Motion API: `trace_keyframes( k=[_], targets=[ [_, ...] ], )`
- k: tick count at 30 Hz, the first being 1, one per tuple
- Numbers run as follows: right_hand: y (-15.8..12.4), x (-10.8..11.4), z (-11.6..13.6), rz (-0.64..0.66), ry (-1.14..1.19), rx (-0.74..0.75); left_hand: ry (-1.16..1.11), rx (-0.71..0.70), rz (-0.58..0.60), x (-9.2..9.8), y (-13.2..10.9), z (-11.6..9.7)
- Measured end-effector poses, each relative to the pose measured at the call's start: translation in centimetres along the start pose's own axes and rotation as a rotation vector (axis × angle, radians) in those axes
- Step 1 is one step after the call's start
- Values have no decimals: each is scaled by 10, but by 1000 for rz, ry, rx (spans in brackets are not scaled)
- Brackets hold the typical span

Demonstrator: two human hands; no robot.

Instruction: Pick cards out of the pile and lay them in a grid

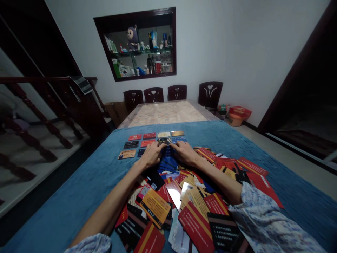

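My left hand (152, 154) and my right hand (185, 153) nearly meet at the middle of the cloth, both with curled fingers. Between them is a dark blue card (167, 151), its edges gripped at either side and partly hidden by the fingers. Just beyond my fingertips lies a black card (163, 140) in a grid of cards laid out in rows. A red card (148, 143) and an orange card (126, 154) belong to the same rows. Under my forearms spreads a loose, overlapping heap of cards, with a yellow card (156, 208) and a red card (196, 226) on top.
A blue cloth (86, 179) covers the near part of the table; the patterned tabletop (171, 112) shows beyond. Several dark chairs (210, 94) stand at the far end. A wooden railing (39, 105) runs along the left. An orange basin (235, 120) sits on the floor at right.
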State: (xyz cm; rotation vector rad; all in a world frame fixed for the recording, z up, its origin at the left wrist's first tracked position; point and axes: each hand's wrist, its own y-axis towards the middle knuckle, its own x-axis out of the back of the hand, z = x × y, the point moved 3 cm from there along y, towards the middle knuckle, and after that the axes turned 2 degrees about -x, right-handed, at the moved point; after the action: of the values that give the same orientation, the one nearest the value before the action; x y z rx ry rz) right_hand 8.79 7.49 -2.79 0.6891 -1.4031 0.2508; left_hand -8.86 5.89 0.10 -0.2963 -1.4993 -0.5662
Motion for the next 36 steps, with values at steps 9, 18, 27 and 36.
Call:
trace_keyframes(
  k=[9, 18, 27, 36],
  targets=[
    [0, 5, -4, -11, 10, 36, -16, -26, -9, 5, -2, -4],
    [0, 15, -8, 33, -29, 38, 75, -65, 9, 6, -1, -9],
    [6, 35, -21, 99, -58, 59, 71, -78, -7, 17, 5, -11],
    [22, 53, -50, 111, -126, 61, 64, -110, -6, 30, 40, -12]
  ],
)
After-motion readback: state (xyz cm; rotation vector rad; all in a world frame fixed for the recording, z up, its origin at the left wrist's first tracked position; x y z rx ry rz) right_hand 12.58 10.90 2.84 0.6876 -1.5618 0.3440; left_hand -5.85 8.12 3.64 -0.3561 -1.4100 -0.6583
